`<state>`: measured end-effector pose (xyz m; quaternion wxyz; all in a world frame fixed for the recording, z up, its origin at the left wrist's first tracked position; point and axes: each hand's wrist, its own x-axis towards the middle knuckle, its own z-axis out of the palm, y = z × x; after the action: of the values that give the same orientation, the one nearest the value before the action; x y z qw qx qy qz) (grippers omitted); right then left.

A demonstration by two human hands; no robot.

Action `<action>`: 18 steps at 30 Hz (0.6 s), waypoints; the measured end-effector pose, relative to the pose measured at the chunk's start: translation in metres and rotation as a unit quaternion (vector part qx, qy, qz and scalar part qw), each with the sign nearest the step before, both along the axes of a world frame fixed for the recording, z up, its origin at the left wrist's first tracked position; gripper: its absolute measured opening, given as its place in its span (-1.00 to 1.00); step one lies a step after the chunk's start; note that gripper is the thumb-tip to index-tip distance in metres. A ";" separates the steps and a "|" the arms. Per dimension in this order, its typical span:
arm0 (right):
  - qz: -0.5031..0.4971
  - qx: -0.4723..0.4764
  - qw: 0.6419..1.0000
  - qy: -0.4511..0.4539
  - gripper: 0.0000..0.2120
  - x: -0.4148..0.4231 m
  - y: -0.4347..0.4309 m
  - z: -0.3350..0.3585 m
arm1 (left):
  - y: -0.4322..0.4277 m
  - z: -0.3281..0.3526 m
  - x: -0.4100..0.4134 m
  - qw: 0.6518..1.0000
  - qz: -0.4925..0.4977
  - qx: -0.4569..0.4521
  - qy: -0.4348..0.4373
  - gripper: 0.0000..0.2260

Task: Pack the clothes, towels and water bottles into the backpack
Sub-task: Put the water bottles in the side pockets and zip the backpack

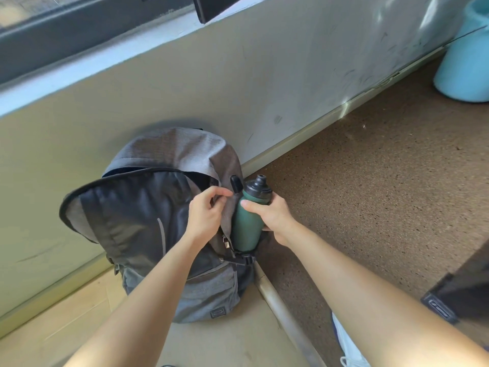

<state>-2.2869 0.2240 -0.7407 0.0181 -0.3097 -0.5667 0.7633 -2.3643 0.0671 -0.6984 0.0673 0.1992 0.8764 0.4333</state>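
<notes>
The right hand gripped the green bottle, its base already sunk into the side pocket just below that hand. The left hand pinched the backpack fabric just beside the bottle, holding the pocket wide. Bottle-stowing step, judging by this. Next would call for a firm downward push, seating it fully. Main flap gaped open beyond the left hand.

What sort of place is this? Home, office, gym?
Indoors, probably a lived-in room, home or dorm; hard to say more. A scuffed wall under a window, a skirting board, speckled brown floor meeting pale wood boards, backpack standing on the floor.
</notes>
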 end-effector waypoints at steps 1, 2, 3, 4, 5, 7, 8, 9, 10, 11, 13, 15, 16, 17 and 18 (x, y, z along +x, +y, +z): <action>-0.043 -0.007 0.999 -0.032 -0.46 0.000 -0.004 -0.001 | 0.002 0.000 0.000 1.000 0.013 0.013 0.008 -0.69; -0.085 -0.004 0.995 -0.058 -0.39 0.000 -0.009 -0.002 | 0.005 0.001 0.001 0.999 0.022 0.020 0.014 -0.66; -0.111 0.005 0.991 -0.069 -0.35 0.000 -0.013 -0.003 | 0.008 0.003 0.002 0.999 0.026 0.024 0.019 -0.64; -0.111 0.017 0.992 -0.065 -0.35 0.001 -0.017 -0.004 | 0.010 0.004 0.003 0.999 0.029 0.029 0.021 -0.63; -0.075 0.037 0.995 -0.049 -0.38 0.000 -0.017 -0.005 | 0.010 0.005 0.004 0.999 0.034 0.038 0.020 -0.62; 0.066 0.078 0.995 -0.011 -0.42 0.001 -0.011 -0.001 | 0.010 0.006 0.005 0.997 0.051 0.057 0.017 -0.61; 0.139 0.086 0.987 0.003 -0.41 0.002 -0.004 0.003 | 0.009 0.006 0.006 0.996 0.058 0.065 0.019 -0.62; 0.194 0.083 0.978 0.006 -0.42 0.002 0.004 0.006 | 0.009 0.007 0.007 0.996 0.061 0.069 0.022 -0.63; 0.227 0.080 0.971 0.001 -0.44 0.003 0.012 0.011 | 0.009 0.008 0.008 0.995 0.060 0.072 0.024 -0.63; 0.237 0.094 0.967 -0.006 -0.47 0.002 0.017 0.013 | 0.009 0.010 0.010 0.995 0.061 0.075 0.026 -0.64; 0.201 0.196 0.960 -0.023 -0.50 -0.001 0.011 0.020 | 0.010 0.014 0.009 0.994 0.072 0.077 0.031 -0.64; 0.143 0.323 0.933 -0.073 -0.38 -0.004 -0.010 0.022 | 0.008 0.019 0.005 0.993 0.086 0.069 0.038 -0.62; 0.120 0.361 0.920 -0.094 -0.32 -0.004 -0.021 0.024 | 0.006 0.021 0.003 0.993 0.090 0.065 0.040 -0.62; 0.113 0.376 0.915 -0.095 -0.31 -0.004 -0.026 0.022 | 0.004 0.023 0.002 0.993 0.093 0.066 0.039 -0.62; 0.129 0.363 0.920 -0.076 -0.34 -0.005 -0.024 0.021 | 0.003 0.024 0.002 0.992 0.094 0.072 0.037 -0.63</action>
<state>-2.2923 0.1997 -0.7198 -0.0121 -0.2632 -0.8395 0.4752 -2.3621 0.0705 -0.6748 -0.0205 0.1356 0.8599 0.4917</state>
